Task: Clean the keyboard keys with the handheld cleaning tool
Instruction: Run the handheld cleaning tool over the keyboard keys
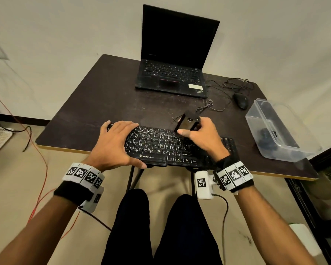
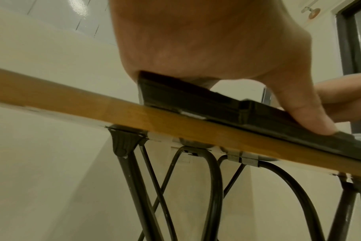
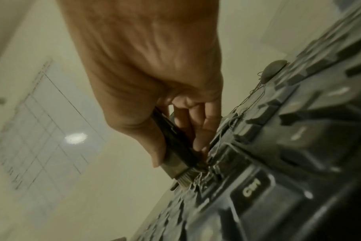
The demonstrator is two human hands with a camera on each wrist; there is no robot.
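Right wrist view, looking along the palm: the right hand (image 3: 146, 68) grips a handheld cleaning tool (image 3: 175, 146), thumb on one side of its dark flat handle and curled fingers (image 3: 206, 125) on the other, so the hand is closed firmly around it. The tool's pale bristle end (image 3: 185, 177) points down and touches the keys of a black keyboard (image 3: 278, 146), close to a key marked Ctrl (image 3: 251, 187); thin strands or hairs lie among the keys there. In the head view, the same right hand (image 1: 203, 136) sits over the right-middle part of the keyboard (image 1: 161, 146), with the tool's dark upper body (image 1: 187, 123) rising above the knuckles. The left hand (image 1: 117, 142) lies spread over the keyboard's left end, fingers reaching the far edge and thumb hooked over the near edge; the left wrist view shows the thumb (image 2: 307, 112) pressed against the keyboard's front edge (image 2: 196, 101), which slightly overhangs the table's wooden edge (image 2: 93, 104). This looks like the brushing step itself, under way, with the left hand steadying the board. The next move likely calls for short, light sweeps along the gaps between keys, keeping the bristles in contact and the board from sliding off the edge. Farther out on the dark table (image 1: 103, 104) stand an open laptop (image 1: 174, 60), a mouse (image 1: 241, 101) with its cable, and a clear plastic box (image 1: 271, 131).
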